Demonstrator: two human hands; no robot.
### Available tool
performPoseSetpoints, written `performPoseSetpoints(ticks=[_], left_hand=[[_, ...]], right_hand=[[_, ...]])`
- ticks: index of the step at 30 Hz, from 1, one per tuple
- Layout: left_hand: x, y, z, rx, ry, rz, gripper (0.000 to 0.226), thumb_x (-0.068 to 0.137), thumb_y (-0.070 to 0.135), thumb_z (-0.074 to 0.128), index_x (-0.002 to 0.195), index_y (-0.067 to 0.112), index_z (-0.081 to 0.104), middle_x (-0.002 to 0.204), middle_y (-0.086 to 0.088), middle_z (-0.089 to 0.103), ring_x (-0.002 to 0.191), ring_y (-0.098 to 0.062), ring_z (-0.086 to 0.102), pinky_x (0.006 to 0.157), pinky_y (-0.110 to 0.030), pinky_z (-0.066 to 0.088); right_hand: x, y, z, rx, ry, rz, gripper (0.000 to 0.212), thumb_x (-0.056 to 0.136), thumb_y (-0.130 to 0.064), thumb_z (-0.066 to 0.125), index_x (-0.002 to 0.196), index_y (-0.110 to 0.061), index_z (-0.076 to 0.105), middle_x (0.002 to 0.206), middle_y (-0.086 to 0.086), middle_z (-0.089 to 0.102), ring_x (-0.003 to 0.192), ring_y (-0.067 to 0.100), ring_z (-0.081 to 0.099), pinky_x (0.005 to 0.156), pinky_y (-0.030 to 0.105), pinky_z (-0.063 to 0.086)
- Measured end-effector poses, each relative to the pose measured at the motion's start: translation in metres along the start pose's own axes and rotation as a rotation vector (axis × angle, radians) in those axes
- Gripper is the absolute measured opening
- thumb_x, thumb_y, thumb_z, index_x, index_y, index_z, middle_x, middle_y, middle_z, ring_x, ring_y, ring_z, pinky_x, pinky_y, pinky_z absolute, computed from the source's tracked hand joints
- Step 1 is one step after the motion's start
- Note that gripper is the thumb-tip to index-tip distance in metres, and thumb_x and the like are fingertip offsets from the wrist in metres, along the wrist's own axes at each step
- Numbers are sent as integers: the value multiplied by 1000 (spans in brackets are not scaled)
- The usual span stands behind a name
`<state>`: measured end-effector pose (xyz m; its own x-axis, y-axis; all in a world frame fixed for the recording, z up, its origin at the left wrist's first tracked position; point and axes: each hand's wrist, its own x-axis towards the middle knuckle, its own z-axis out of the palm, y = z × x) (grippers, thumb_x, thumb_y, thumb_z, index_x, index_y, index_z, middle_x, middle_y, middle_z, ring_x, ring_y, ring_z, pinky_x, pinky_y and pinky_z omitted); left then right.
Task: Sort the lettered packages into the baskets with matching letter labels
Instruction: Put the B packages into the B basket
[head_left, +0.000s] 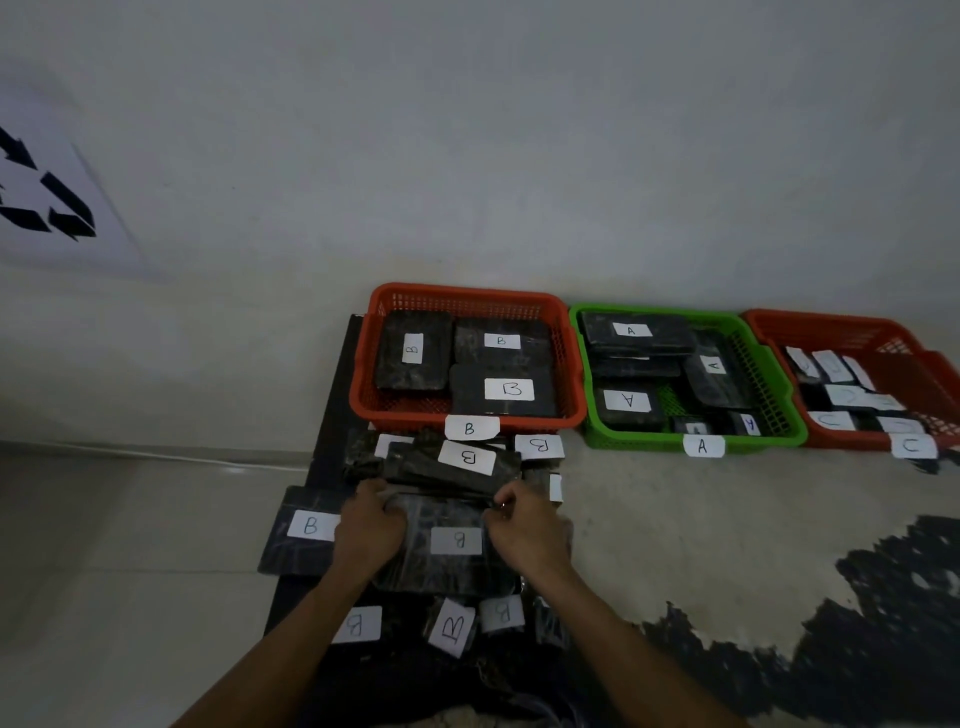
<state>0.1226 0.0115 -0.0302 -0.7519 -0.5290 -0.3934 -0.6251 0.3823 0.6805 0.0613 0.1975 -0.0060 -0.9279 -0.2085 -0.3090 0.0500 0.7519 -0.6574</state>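
B-labelled package (457, 540), black and plastic-wrapped, is seen just below frame centre, gripped at its two short sides: the left hand (366, 530) is curled round its left edge, the right hand (524, 530) pinches its upper right corner. It lies on a loose heap of like packages (452, 462), all with white paper B slips.

Step judged in hand: pick-up of one B package for transfer. Next move calls for a lift clear of the heap and a carry up-frame to the B basket (563, 364), just above the heap; three packages already lie in it, so free space is limited and stacking is probably needed.

Head view, materials: the baskets are rigid lattice plastic, rectangular with flared rims. The A basket (769, 374), green, sits right of centre; the C basket (831, 332), red, at the right edge. The wrapping looks glossy and wrinkled, probably slippery. The floor (649, 509) is pale, with dark irregular patches at lower right.
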Motion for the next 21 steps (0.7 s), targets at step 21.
performPoseSetpoints(ticks=[21], left_hand=[[-9,50,-37,-540,140,263,25,92,26,60,115,30,53,99,4,61,91,-9,61,69,-23,48]], right_hand=[[3,-14,-35,207,49,-14,43,87,-39,65,121,-25,44,120,0,53,105,20,59,92,44,52]])
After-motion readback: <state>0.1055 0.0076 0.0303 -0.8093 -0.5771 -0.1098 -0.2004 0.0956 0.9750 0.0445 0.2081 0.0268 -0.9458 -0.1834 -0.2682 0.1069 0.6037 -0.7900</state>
